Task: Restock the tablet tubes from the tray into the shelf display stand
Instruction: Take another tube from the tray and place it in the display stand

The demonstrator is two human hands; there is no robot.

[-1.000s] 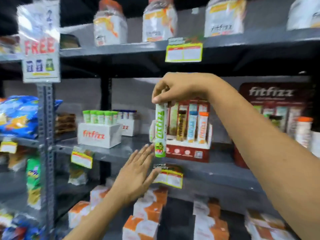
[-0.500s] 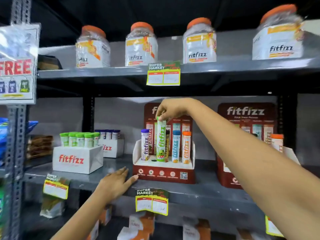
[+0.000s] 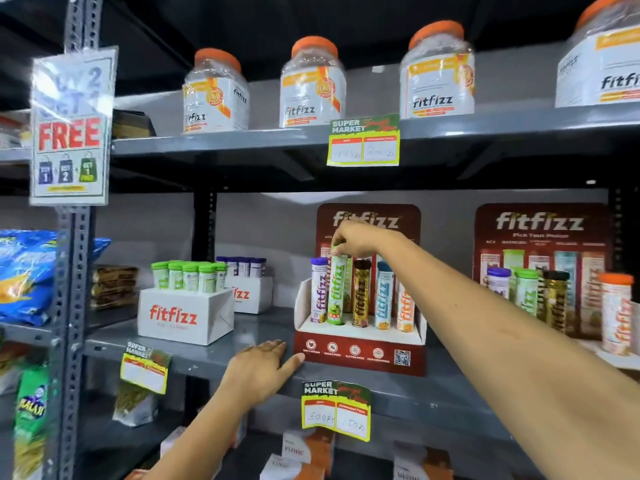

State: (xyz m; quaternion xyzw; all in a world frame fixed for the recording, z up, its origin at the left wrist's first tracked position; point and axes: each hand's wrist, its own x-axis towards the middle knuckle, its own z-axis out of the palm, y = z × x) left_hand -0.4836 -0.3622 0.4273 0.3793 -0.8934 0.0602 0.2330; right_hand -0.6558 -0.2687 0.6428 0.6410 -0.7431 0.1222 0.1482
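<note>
A red and white display stand sits on the middle grey shelf. My right hand pinches the cap of a green tablet tube, which stands upright in the stand's second slot from the left. Beside it stand a purple tube, a gold tube, a blue tube and an orange tube. My left hand lies flat on the shelf edge, fingertips touching the stand's lower left corner. A white tray holds several green-capped tubes.
A second white tray of purple-capped tubes stands behind the first. Another stand with tubes is at the right. Orange-lidded jars line the upper shelf. Price tags hang off shelf edges. Snack bags fill the left rack.
My right hand carried the green tube from in front of the shelf into the stand's slot. My left hand came to rest on the shelf edge by the stand. The view moved closer.
</note>
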